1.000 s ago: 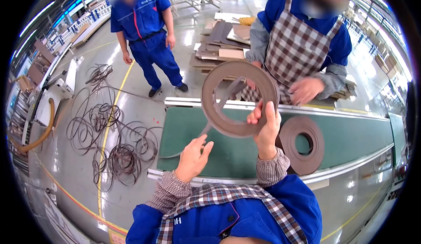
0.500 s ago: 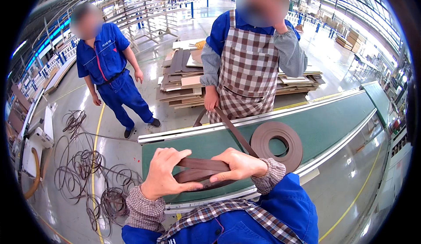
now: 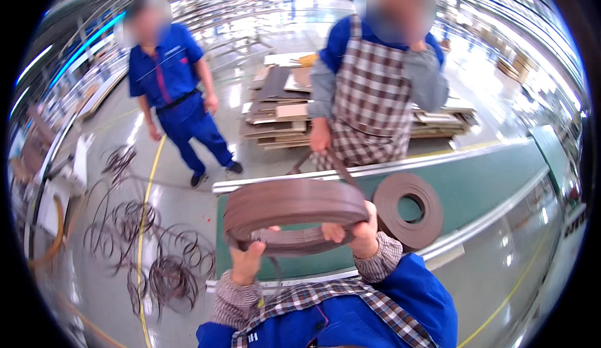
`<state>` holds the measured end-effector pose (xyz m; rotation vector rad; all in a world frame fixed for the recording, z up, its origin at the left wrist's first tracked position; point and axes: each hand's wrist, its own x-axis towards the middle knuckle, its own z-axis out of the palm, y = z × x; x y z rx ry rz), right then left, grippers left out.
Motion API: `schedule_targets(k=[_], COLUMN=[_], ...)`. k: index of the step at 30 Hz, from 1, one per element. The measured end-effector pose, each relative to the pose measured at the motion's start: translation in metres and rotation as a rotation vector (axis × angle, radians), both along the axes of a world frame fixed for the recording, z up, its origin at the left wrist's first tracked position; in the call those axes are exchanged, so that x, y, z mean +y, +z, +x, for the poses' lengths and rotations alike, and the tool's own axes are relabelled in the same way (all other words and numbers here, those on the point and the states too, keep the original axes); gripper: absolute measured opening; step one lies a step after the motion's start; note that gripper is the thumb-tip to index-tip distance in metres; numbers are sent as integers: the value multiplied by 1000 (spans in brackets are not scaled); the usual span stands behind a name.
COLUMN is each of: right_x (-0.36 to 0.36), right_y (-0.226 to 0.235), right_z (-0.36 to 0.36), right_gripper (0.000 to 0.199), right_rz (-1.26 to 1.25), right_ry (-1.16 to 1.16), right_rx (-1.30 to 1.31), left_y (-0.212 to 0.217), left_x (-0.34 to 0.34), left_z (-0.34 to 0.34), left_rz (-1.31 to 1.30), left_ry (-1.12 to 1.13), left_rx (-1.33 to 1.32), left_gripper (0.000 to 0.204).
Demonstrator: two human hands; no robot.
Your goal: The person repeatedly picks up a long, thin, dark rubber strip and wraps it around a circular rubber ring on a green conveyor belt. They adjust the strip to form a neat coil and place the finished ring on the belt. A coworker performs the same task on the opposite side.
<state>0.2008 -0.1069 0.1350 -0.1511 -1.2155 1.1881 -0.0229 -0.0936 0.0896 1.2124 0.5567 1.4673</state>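
Both of my hands grip a thick coil of brown edge banding [image 3: 294, 201], raised above the green belt and tilted so its outer side shows. My left hand [image 3: 246, 263] is closed on the coil's lower left, the thumb up against its near edge. On the right end, my right hand [image 3: 364, 235] wraps its fingers into the ring's opening. A second brown coil [image 3: 432, 207] lies flat on the green belt [image 3: 494, 166] beside my right hand. Across the belt, a co-worker's hand [image 3: 320, 135] holds a loose brown strip [image 3: 342, 168].
Tangled brown strips [image 3: 169, 279] lie on the floor at the left. A stack of boards [image 3: 278, 107] stands behind the belt. One co-worker in a checked apron [image 3: 375, 91] stands across the belt; another in blue [image 3: 172, 85] stands farther left. Metal rails [image 3: 488, 223] edge the belt.
My hands have lifted and turned the coil, so it now shows as a wide ring. My grip has moved to its two ends. The whole view has shifted, with the surroundings farther right.
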Motion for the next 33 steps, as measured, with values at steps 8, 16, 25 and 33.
schedule_targets(k=[8,16,25,33], right_x=[-6,-1,11,13], right_y=[-32,-21,-9,1], right_z=[-35,-29,-46,-47], right_gripper=[54,49,51,51], right_rz=[-183,-194,-72,55], right_ry=[-27,-150,-314,-302], right_rx=[176,-52,210,269], left_y=[3,-8,0,43], left_x=[15,42,29,58], left_z=[-30,-54,21,-1], left_rz=[-153,-204,-109,-209], left_ry=[-52,204,164,-536], left_rx=[-126,255,98,-104], left_gripper=[68,42,43,64])
